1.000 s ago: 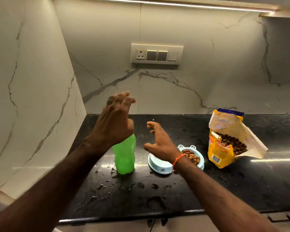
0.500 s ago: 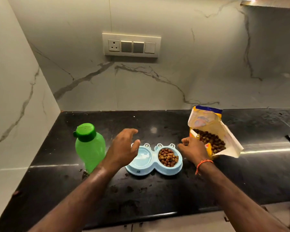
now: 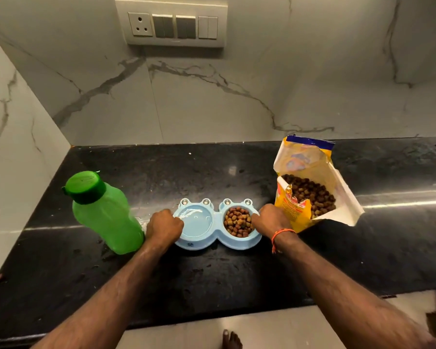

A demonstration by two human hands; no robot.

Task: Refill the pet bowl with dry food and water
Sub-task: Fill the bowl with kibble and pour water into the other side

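- Gripping the two ends of the light-blue double pet bowl (image 3: 213, 239), both hands are on it at once, down on the black stone countertop (image 3: 237, 278).
- Left hand (image 3: 164, 226) is curled over the bowl's left rim, fingers wrapped at the edge of the water side.
- Right hand (image 3: 270, 220) grasps the right rim, fingers bent over the edge beside the food; an orange thread band (image 3: 281, 235) circles that wrist.
- Left compartment holds clear water (image 3: 195, 222), with a sheen on the surface.
- Right compartment is filled with brown kibble (image 3: 238, 222), heaped to about the rim.
- Bowl sits flat near the middle of the counter, between bottle and bag, its four little round studs along the far edge.
- Green plastic water bottle (image 3: 106, 217) stands just left of the left hand, its darker green cap (image 3: 84, 187) on; whether hand and bottle touch I cannot tell.
- Yellow kibble bag (image 3: 310, 182) stands open just right of the right hand, top torn wide, brown pellets showing inside.
- Droplets and wet smears (image 3: 106, 250) dot the counter around the bottle's base and in front of the bowl.
- Behind, a marble-patterned wall carries a switch panel (image 3: 173, 23) with a socket.
- Bare toes (image 3: 232, 340) peek in at the bottom edge, on the pale floor.
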